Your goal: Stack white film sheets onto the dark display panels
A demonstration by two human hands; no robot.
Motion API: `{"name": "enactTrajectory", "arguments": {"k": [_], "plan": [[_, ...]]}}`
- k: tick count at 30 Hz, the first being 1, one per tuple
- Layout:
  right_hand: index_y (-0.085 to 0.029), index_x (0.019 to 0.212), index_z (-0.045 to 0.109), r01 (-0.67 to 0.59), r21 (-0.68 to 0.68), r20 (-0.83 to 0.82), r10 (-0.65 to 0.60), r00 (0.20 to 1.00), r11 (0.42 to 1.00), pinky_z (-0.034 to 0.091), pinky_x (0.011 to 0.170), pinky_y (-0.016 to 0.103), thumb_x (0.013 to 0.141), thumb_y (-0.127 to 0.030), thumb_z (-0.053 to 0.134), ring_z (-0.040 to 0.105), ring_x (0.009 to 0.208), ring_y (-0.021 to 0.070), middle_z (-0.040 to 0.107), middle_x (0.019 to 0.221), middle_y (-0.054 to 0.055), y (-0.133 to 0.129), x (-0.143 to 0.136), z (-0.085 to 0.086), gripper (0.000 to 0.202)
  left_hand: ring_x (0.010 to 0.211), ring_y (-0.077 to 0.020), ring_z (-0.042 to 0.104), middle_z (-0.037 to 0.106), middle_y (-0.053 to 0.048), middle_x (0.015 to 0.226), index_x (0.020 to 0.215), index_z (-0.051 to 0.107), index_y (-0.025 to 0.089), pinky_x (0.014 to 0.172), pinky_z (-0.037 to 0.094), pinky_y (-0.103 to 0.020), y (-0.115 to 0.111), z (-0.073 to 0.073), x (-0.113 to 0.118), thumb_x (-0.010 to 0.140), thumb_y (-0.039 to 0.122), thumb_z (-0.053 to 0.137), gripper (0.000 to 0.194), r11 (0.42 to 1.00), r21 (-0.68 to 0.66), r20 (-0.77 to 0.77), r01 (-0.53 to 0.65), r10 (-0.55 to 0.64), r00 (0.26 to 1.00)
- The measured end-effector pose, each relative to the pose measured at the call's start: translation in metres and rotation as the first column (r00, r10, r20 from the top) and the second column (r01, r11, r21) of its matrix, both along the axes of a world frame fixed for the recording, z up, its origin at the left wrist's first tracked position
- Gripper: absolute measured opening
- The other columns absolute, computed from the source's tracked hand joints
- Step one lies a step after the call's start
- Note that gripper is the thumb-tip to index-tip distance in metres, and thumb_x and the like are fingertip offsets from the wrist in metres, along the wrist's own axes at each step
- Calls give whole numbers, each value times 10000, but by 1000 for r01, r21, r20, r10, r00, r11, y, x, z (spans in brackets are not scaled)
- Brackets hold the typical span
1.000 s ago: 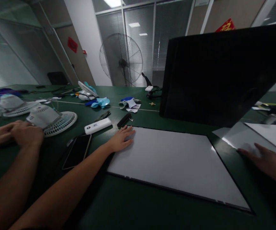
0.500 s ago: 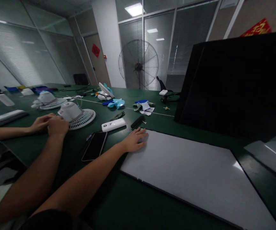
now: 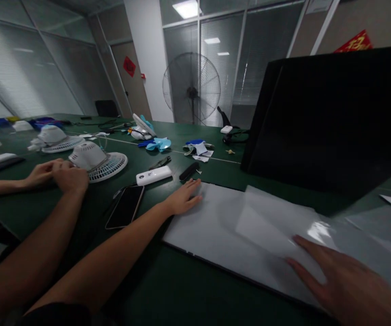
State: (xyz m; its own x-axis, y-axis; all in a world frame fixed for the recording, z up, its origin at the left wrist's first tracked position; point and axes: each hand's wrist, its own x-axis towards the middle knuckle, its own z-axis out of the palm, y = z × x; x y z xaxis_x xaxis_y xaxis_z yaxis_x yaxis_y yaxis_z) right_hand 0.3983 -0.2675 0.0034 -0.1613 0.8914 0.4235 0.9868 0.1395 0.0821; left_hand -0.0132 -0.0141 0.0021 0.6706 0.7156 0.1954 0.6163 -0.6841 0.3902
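My left hand [image 3: 183,198] rests with fingers spread on the near-left corner of a flat white panel [image 3: 212,233] with a dark rim, which lies on the table. At the lower right is my right hand [image 3: 348,278], somewhat blurred, with its fingers stretched out and apart over a translucent plastic sheet [image 3: 270,222]. That sheet spreads across the right part of the panel and catches a bright glare. Whether the right fingertips press on it I cannot make out.
A phone [image 3: 125,207], a white handheld device [image 3: 153,175] and a black object [image 3: 189,171] lie left of the panel. A large black monitor [image 3: 324,127] stands behind it. At the left, another person's hands [image 3: 68,175] are beside a white fan part [image 3: 108,166].
My right hand has come into view from the right, and the translucent sheet now overlaps the panel. My left hand stays on the panel's corner. The view has shifted slightly.
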Motion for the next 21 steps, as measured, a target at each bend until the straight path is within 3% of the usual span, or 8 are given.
{"name": "enactTrajectory", "arguments": {"k": [2,4,7,10,12,15,17,21], "plan": [[-161,1330,641,-132,18,97,129,987,991,642,820,507,1062,-653,325,694,1005,306,662,1236,129,-7,-36,12,643,1561,-344,266,282,-173,1681,1613,299,107,1277,255,-525,1,-2,2,1029,576,393,755,1000,-18,49,-12,12,999],[-108,1365,608,-188,10,122,186,975,982,652,844,451,1089,-615,252,683,1068,273,619,1323,134,-9,-57,19,678,1562,-349,262,258,-181,1687,1623,264,93,1280,245,-524,2,-4,5,1014,610,405,811,999,-30,84,-22,24,996],[-92,1342,617,-210,-37,93,212,973,977,654,853,408,1096,-596,219,654,1153,249,484,1485,130,-9,-68,24,688,1549,-341,302,283,-198,1676,1623,247,86,1274,252,-531,1,-7,13,994,618,431,844,994,-53,149,-98,105,983],[-132,1310,653,-309,-89,77,316,946,947,654,854,387,1091,-598,252,620,1217,242,373,1569,109,-9,-70,23,652,1535,-323,340,320,-206,1660,1613,268,85,1267,269,-533,-6,-7,24,998,604,412,817,978,-103,206,-181,199,958],[-160,1249,697,-314,-72,87,320,943,947,655,853,433,1090,-585,263,622,1206,267,457,1514,109,-9,-69,22,628,1538,-323,333,339,-205,1653,1599,307,82,1271,263,-527,-14,-5,32,992,611,423,814,978,-123,199,-172,194,961],[-177,1086,756,-180,-26,123,182,976,983,649,794,506,1095,-542,260,673,1025,291,658,1223,122,-10,-65,20,617,1555,-337,285,324,-209,1658,1582,352,60,1284,243,-504,-25,0,41,972,609,482,831,991,-103,136,-86,100,986],[-169,1068,767,-152,-12,151,152,977,988,646,769,490,1102,-529,246,678,949,275,685,1122,123,-10,-60,18,633,1563,-349,256,281,-207,1676,1579,363,60,1284,245,-503,-29,2,43,960,596,522,834,996,-77,90,-33,40,995],[-187,1251,723,-303,-31,167,304,938,952,636,868,437,1105,-547,264,632,1149,256,594,1373,78,-9,-56,15,601,1530,-351,343,305,-182,1675,1504,504,121,1252,327,-495,-27,3,42,957,588,542,720,996,-62,57,-65,69,996]]}}
